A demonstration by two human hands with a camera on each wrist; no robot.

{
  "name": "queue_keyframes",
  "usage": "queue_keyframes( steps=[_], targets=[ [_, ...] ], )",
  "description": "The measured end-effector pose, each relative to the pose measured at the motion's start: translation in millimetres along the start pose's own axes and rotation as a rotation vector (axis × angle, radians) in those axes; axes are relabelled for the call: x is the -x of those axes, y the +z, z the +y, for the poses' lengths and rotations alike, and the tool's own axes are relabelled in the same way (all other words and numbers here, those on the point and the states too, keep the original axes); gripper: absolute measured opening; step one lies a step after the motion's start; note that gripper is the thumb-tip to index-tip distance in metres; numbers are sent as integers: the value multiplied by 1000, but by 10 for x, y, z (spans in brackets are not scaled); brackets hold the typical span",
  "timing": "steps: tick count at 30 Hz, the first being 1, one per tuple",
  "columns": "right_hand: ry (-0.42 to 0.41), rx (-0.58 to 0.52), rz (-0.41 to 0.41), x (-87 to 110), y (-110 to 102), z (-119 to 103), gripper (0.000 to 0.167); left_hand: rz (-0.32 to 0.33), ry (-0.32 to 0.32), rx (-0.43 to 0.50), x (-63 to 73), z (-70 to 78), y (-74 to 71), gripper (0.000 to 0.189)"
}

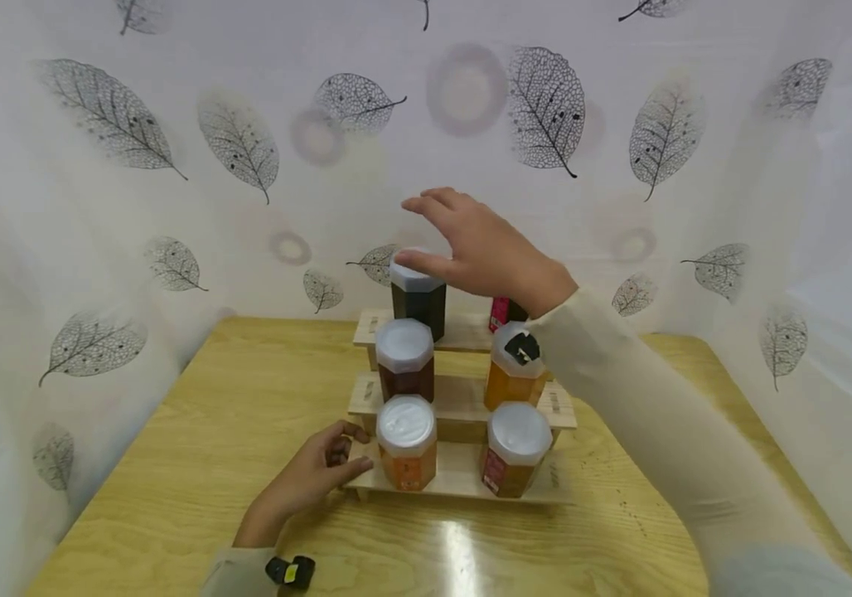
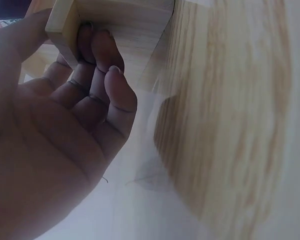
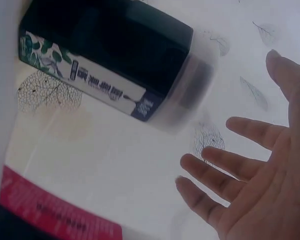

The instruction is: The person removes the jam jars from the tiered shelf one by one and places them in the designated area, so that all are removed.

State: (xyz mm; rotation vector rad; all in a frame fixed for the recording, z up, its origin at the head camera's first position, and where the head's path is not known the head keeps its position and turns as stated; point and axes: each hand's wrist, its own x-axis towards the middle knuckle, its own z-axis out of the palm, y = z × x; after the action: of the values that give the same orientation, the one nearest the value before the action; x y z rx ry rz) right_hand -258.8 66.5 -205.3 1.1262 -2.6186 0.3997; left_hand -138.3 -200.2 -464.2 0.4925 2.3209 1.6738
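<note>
White sheet (image 1: 366, 41) behind the counter (image 1: 247, 398), wrapping round both sides and kinda wrinkly there. It's printed with greyish-black skeleton leaves (image 1: 548, 108), plus some blurry pinkish rings (image 1: 467, 58). Counter's yellowish wood, grain showing, with a bright glare streak (image 1: 459, 551) near the front.

Fingers (image 2: 121, 95) round wooden board (image 2: 127, 17)

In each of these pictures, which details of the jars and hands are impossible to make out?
Head view: the top of the pink-labelled jar, hidden behind the right hand and wrist.
Head view: writing on the orange label, too small.
Left wrist view: thumb tip of the left hand, hidden by the wooden stand.
Right wrist view: fine print on the dark jar, blurred.
</note>
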Motion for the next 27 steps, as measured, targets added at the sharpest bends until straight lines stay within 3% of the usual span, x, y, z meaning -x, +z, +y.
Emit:
queue_keyframes(
  steps=[11, 19, 27],
  targets=[
    [8, -90, -206, -159, 135, -99, 63, 1, -40, 21, 4, 8, -4, 36],
    [77, -23, -371, -141, 229, -166, 63, -3, -21, 21, 10, -5, 3, 34],
    [92, -13, -313, -125, 204, -183, 60, -9, 19, -43, 0, -32, -2, 31]
  ],
)
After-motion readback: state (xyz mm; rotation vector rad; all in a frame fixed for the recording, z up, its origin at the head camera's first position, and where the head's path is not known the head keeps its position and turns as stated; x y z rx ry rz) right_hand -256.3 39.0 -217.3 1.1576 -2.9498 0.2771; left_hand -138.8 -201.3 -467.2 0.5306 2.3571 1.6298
